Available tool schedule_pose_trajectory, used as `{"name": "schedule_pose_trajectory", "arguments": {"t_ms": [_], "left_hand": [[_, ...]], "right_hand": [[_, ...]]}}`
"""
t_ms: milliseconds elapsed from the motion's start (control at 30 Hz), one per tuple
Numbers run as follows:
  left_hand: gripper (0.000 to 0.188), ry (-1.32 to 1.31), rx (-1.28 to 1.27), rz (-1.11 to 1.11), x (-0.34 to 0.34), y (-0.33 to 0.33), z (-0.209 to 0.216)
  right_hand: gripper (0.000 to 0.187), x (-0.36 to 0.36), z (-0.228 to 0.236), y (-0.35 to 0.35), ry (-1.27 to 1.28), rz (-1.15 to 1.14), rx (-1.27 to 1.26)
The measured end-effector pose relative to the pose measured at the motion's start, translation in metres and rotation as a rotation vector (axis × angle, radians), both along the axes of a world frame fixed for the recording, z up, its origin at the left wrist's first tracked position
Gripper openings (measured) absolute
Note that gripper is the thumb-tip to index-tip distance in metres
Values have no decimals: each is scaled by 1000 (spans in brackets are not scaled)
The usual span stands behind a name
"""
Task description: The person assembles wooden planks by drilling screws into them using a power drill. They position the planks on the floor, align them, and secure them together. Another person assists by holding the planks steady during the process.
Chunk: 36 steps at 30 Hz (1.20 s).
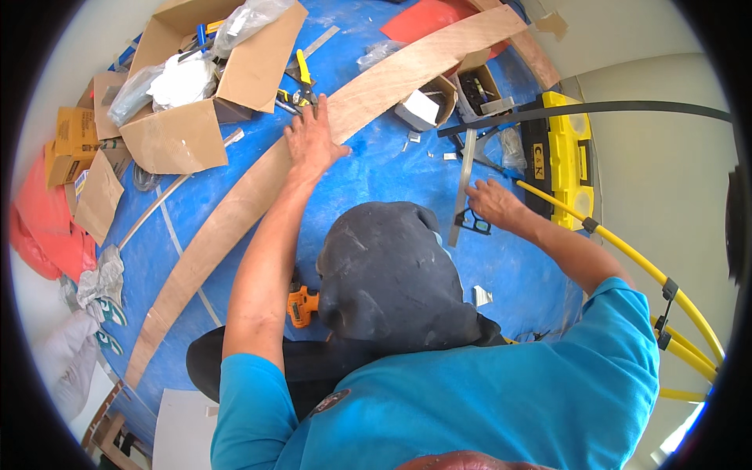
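Plywood, a long thin strip [258, 196], lies slantwise across the blue tarp [392, 168] that covers the floor. The left hand [312, 141] rests flat on it, fingers spread and palm down, its grip fully open and closed round nothing; the flat press looks meant to keep the springy strip from sliding or lifting. Just beyond the fingertips lie yellow-handled pliers [301, 74], and further off to the left an open cardboard box [207, 86] stuffed with plastic bags.

The right hand [495, 205] is well apart from the left, curled over the lower end of a narrow grey metal strip [464, 188] that runs away from it. Its grip seems closed on that strip and the small black-framed tool [472, 223] beneath, though how tightly I cannot tell. A yellow and black tool case [565, 157] stands just past this hand, and an orange drill [301, 304] lies back near the person's knee [384, 266].
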<state>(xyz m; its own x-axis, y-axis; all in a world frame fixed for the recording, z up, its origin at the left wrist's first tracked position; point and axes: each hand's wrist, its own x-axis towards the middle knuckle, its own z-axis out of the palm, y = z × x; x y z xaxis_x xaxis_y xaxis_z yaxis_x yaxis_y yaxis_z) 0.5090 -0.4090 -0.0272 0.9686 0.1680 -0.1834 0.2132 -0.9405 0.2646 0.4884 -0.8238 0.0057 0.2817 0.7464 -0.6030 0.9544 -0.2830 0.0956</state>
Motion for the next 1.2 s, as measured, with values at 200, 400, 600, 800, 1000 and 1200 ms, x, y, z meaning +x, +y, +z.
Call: {"name": "schedule_pose_trajectory", "arguments": {"t_ms": [200,400,600,800,1000,1200], "left_hand": [[131,-85,-98,-8,-14,2,3],[103,-295,-10,-146,-37,45,36],[75,-263,99,-242,-123,135,111],[64,48,-249,-172,-215,151,144],[52,-427,-459,-162,-198,146,182],[36,-660,-273,-136,-190,165,237]], "right_hand": [[11,53,-14,35,87,-470,539],[12,186,-64,91,-413,-475,415],[39,204,-81,86,-154,-537,620],[24,224,-69,74,-177,-525,232],[25,161,90,200,228,-606,732],[43,8,236,418,777,-178,709]]}}
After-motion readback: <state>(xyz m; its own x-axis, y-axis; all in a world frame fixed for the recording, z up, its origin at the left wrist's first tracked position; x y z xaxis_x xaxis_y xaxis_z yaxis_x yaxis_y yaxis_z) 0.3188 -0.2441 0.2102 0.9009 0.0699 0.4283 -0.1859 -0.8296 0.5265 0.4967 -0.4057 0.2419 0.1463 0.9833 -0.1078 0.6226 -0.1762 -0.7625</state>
